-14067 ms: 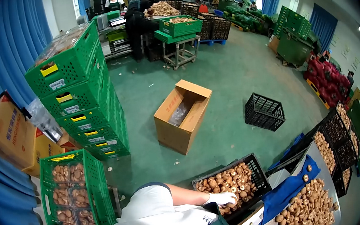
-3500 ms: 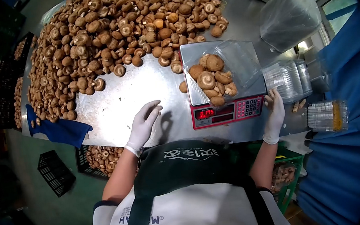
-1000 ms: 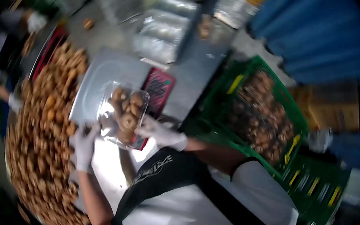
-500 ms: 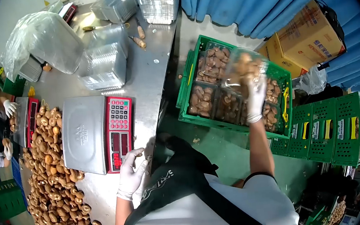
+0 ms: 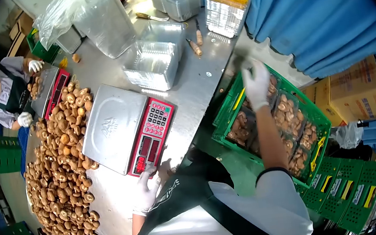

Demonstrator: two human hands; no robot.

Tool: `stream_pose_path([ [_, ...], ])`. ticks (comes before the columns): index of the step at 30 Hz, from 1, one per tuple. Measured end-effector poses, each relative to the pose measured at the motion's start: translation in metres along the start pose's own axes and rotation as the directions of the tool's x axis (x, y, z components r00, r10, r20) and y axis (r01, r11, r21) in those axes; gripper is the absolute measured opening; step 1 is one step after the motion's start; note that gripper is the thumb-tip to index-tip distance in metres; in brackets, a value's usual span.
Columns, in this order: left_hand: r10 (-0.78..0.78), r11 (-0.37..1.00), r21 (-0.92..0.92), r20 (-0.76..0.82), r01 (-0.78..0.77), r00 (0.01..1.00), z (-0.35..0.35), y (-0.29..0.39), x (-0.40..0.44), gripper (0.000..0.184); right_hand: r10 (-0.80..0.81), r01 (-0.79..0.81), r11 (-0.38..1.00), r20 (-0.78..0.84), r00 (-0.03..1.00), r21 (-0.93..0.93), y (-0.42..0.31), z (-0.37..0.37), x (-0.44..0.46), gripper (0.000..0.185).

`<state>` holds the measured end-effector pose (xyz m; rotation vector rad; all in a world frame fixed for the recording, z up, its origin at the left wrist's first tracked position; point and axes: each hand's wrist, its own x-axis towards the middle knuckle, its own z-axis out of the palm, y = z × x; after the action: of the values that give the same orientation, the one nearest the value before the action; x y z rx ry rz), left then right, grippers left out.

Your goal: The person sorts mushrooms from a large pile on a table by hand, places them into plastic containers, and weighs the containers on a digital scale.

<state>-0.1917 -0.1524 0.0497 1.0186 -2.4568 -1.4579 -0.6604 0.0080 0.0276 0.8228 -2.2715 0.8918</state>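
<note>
My right hand (image 5: 257, 84), gloved in white and blurred at the fingers, is over the far-left side of a green crate (image 5: 318, 113); nothing shows in its grasp. Clear trays of shiitake mushrooms (image 5: 290, 116) fill the crate, partly hidden by my forearm. On the steel table, my left hand (image 5: 144, 193), also gloved, has its fingers loosely apart at the near edge of a red weighing scale (image 5: 116, 126). The scale's metal plate carries nothing. Left of the scale spreads a large heap of loose shiitake mushrooms (image 5: 62, 180).
Stacked clear trays (image 5: 153, 65), wooden-handled knives (image 5: 195, 47) and a container with yellow strips (image 5: 230, 6) stand at the back of the table. Across it, a co-worker (image 5: 9, 92) works at another scale. Cardboard boxes (image 5: 358, 92) and stacked green crates (image 5: 347, 187) are at the right.
My right hand has let go of the mushroom tray in the crate and moved to the crate's far-left side. My left hand stays by the scale. The view has turned.
</note>
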Motion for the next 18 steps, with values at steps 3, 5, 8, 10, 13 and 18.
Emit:
stream_pose_path([
  [3,-0.062,0.998,-0.005,-0.049,0.061,0.997,-0.004,0.012,-0.005,0.035,-0.248,0.179,0.922,0.169,0.954,0.343,-0.116,0.068,0.045,0.041],
  [5,-0.119,0.993,-0.029,-0.073,0.117,0.990,-0.007,0.015,-0.009,0.035,-0.380,0.333,0.907,0.160,0.911,0.258,-0.164,0.108,0.042,0.038],
  [8,-0.142,0.990,-0.039,-0.112,0.138,0.984,-0.009,-0.001,-0.015,0.035,-0.439,0.434,0.894,0.412,0.798,0.113,-0.162,0.167,0.030,0.038],
  [10,-0.175,0.985,-0.042,-0.157,0.170,0.972,-0.013,-0.006,-0.024,0.037,-0.467,0.350,0.876,0.395,0.791,0.332,-0.164,0.153,0.035,0.035],
  [13,-0.237,0.970,-0.113,-0.248,0.215,0.939,-0.015,-0.007,-0.034,0.037,-0.590,0.437,0.788,0.330,0.737,0.433,-0.185,0.127,0.032,0.017],
  [18,-0.287,0.958,-0.099,-0.320,0.270,0.903,-0.022,-0.011,-0.054,0.035,-0.628,0.427,0.773,0.467,0.623,0.469,-0.171,0.165,0.036,0.012],
])
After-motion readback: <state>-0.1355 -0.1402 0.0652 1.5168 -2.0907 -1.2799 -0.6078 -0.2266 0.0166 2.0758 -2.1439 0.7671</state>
